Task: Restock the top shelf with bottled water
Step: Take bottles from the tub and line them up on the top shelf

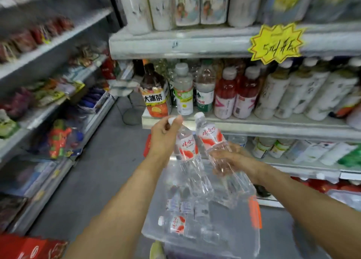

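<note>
Left hand (164, 133) pinching the neck of one clear red-labelled plastic water bottle (186, 147); right hand (228, 157) wrapped round another's (212, 139) waist, above the torn plastic-wrapped pack (195, 229). Probably weighty, thin-walled, slippery; better gripped mid-body.

**Stock count, drinks aisle**

We count two hands: left hand (166, 133) and right hand (228, 157), each holding one water bottle, so two bottles in hand: left bottle (187, 147), right bottle (210, 135). In the plastic-wrapped pack (205, 229) below we make out at least one more labelled bottle; the rest blur together. On the middle shelf (254, 126) we count one iced tea bottle (155, 94), two red drink bottles (234, 94) and one yellow starburst price tag (277, 43).
</note>
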A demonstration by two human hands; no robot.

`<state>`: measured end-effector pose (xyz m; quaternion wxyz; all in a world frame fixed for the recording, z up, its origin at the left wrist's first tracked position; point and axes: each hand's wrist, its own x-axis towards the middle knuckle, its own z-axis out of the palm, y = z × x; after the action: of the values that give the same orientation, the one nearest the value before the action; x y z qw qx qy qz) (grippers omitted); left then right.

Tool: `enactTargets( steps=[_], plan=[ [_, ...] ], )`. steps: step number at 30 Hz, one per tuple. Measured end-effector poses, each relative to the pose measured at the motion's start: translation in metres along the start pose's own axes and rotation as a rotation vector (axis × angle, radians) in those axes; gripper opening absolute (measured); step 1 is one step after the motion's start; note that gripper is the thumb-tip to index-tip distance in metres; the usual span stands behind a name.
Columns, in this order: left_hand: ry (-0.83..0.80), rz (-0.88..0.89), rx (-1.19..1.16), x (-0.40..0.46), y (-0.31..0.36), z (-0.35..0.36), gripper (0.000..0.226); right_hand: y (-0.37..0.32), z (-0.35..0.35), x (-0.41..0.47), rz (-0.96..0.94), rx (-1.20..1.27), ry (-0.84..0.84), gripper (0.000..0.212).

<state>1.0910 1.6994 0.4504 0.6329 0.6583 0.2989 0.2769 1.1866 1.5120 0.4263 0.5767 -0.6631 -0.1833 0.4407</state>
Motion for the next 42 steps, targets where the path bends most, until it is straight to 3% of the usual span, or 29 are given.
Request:
enactTargets(
  steps=[12, 21, 31, 35, 42],
  plan=[
    [-0.012, 0.137, -0.102, 0.024, 0.175, -0.004, 0.030, -0.147, 0.017, -0.034, -0.473, -0.004, 0.201, 0.013],
    [-0.123, 0.191, -0.151, 0.040, 0.258, 0.008, 0.027, -0.239, 0.008, -0.054, -0.693, -0.107, 0.254, 0.016],
    [-0.175, 0.392, -0.176, 0.066, 0.351, 0.013, 0.034, -0.366, 0.002, -0.071, -0.996, -0.091, 0.344, 0.016],
    [-0.188, 0.413, -0.215, 0.070, 0.385, 0.020, 0.030, -0.428, -0.001, -0.076, -1.108, -0.110, 0.392, 0.044],
    [-0.159, 0.423, -0.215, 0.085, 0.423, 0.037, 0.033, -0.505, -0.015, -0.051, -1.111, -0.076, 0.485, 0.020]
  ],
)
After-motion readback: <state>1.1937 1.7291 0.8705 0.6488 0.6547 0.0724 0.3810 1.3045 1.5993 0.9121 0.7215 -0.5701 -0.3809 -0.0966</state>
